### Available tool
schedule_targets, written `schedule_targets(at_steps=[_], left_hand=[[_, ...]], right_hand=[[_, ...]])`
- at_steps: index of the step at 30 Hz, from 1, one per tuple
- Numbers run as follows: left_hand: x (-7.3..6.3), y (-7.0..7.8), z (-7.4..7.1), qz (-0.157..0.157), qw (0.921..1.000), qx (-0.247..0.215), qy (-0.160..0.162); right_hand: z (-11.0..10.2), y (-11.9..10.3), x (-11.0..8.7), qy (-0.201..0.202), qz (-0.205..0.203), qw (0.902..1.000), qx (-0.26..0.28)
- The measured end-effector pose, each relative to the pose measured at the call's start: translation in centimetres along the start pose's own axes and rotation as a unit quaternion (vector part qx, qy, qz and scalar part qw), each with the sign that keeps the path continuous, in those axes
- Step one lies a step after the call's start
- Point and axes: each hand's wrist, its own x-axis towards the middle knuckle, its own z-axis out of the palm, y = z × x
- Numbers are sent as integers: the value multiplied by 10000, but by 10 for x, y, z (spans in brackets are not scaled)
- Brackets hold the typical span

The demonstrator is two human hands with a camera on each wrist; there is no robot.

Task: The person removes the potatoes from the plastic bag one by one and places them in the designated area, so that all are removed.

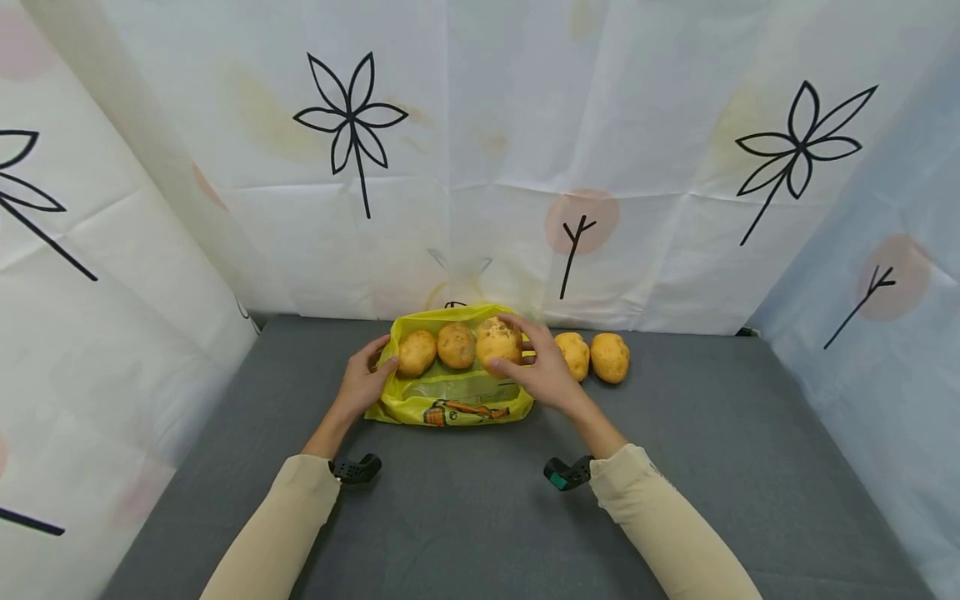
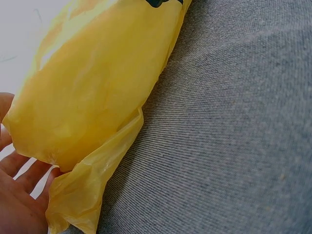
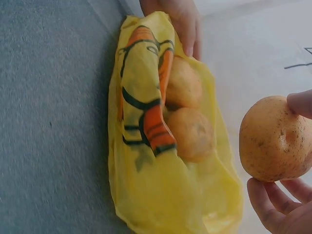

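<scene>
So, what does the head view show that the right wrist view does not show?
Only the head view shows two potatoes lying on the grey table to the right of the yellow bag, outside it, and both cream sleeves.

Only the right wrist view shows the orange carrot print on the bag from close up.

Both show the right hand holding a potato, two potatoes in the bag, and the left hand at the bag's edge.

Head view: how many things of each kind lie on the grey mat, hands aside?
Round yellow-brown potatoes: 5, namely two in the bag, one in the right hand grip, two on the grey fabric mat.
Yellow plastic bag with orange print, held by the left hand: 1.
Total: 6.
</scene>
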Motion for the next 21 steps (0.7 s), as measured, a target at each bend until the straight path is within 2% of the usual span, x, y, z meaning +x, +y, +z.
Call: schedule_targets(at_steps=[6,15,21], left_hand=[[0,3,0,-130,9999,-47,-36],[0,4,-1,-132,9999,-79,-72],[0,5,-1,-163,9998,-89,-88]], right_hand=[[-12,1,-3,130,66,9999,-62],[-27,1,-7,231,52,9995,-213],[-38,4,-11,228,50,9997,-67]])
